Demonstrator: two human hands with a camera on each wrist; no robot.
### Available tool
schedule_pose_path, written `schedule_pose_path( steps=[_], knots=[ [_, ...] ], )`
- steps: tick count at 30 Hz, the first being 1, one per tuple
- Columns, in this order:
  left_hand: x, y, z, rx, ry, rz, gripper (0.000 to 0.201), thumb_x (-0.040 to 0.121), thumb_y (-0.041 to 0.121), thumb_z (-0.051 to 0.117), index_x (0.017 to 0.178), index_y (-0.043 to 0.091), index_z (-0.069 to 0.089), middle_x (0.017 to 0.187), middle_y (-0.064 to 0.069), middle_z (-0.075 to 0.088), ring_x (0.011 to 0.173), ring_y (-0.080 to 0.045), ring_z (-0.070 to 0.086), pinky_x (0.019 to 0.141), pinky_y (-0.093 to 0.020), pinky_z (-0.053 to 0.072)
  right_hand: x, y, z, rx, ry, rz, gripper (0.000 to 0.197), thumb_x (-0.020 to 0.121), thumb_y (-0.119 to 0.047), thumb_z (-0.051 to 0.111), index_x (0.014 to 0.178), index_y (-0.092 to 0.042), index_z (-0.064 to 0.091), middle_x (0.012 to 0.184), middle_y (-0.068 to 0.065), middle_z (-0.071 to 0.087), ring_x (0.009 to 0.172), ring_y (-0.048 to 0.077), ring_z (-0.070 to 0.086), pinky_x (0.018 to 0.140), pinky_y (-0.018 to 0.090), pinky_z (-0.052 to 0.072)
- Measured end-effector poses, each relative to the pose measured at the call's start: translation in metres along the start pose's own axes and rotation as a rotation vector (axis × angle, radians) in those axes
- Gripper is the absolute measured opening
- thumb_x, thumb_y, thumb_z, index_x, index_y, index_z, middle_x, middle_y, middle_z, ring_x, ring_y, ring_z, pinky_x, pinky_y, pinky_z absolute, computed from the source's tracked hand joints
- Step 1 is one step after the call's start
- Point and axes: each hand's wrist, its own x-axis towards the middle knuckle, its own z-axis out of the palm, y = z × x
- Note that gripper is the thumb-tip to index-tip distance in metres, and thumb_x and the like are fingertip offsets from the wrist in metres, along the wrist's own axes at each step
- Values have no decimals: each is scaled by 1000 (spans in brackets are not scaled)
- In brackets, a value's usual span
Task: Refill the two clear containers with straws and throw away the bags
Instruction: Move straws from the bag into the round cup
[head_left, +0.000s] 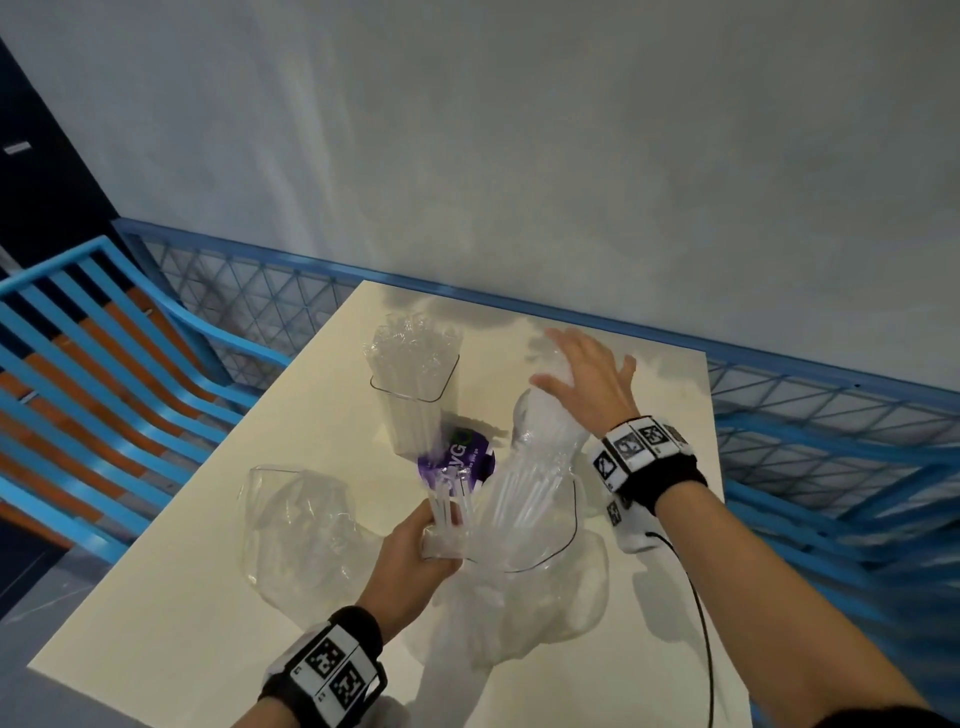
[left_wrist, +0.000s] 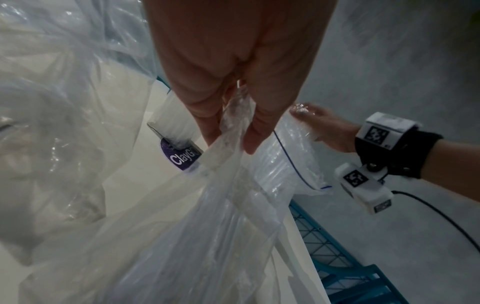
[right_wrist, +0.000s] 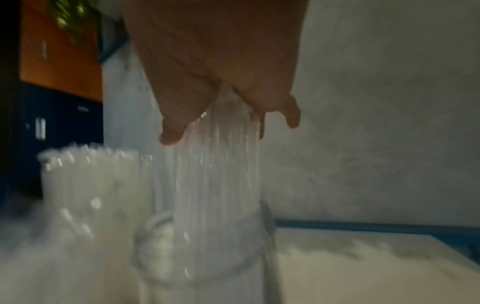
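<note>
On the white table (head_left: 218, 571) stands a clear container (head_left: 415, 395) packed with upright straws; in the blurred right wrist view the same container (right_wrist: 91, 185) is on the left. Nearer me is a second clear container (head_left: 524, 608) with a dark rim line. A clear bag of straws (head_left: 524, 467) leans bottom-first into its mouth. My right hand (head_left: 587, 379) holds the bag's upper end, thumb on one side and fingers on the other (right_wrist: 228, 115). My left hand (head_left: 415, 551) pinches the bag's loose plastic (left_wrist: 233, 127) beside the rim, where a few straws (head_left: 449, 499) stick up.
An empty crumpled clear bag (head_left: 296, 530) lies left of my left hand. A purple round label (head_left: 467, 460) sits on the table between the containers. A blue slatted chair (head_left: 104, 395) stands to the left. Blue mesh railing (head_left: 831, 415) runs behind the table, below a grey wall.
</note>
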Motion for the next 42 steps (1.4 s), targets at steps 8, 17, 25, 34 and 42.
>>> schedule_pose_path(
  steps=[8,17,25,34,42],
  knots=[
    [3,-2,2,22,-7,23,35,73,-1,68,96,25,66,97,12,68,88,-8,62,78,-24,53,-106,-23,-33,593,469,108,20,93,-16,57,112,-9,60,105,6,65,82,4,56,76,8,47],
    [1,9,20,30,-139,50,29,70,-5,68,85,20,65,82,2,67,73,-3,56,65,-13,47,-150,-12,64,1130,53,447,57,74,-23,80,125,-24,55,113,-3,67,103,14,64,89,31,53],
    [5,5,21,56,-86,-1,29,71,-1,71,90,20,68,94,1,69,90,-13,59,66,-5,43,-132,-16,26,1135,249,356,4,87,-8,62,85,-11,65,83,6,67,70,20,58,65,28,48],
    [11,2,14,16,-59,-16,35,72,-1,69,95,26,68,96,3,68,93,-14,61,71,-20,48,-90,-35,-100,1020,389,55,20,84,-16,55,75,-18,73,92,16,70,84,22,67,76,27,55],
    [9,-3,16,7,-71,-26,35,70,4,68,95,27,68,100,2,69,98,-19,61,82,-35,55,-40,-36,-137,1086,673,-8,14,82,-11,56,94,-4,57,68,1,72,73,19,68,69,33,55]
  ],
)
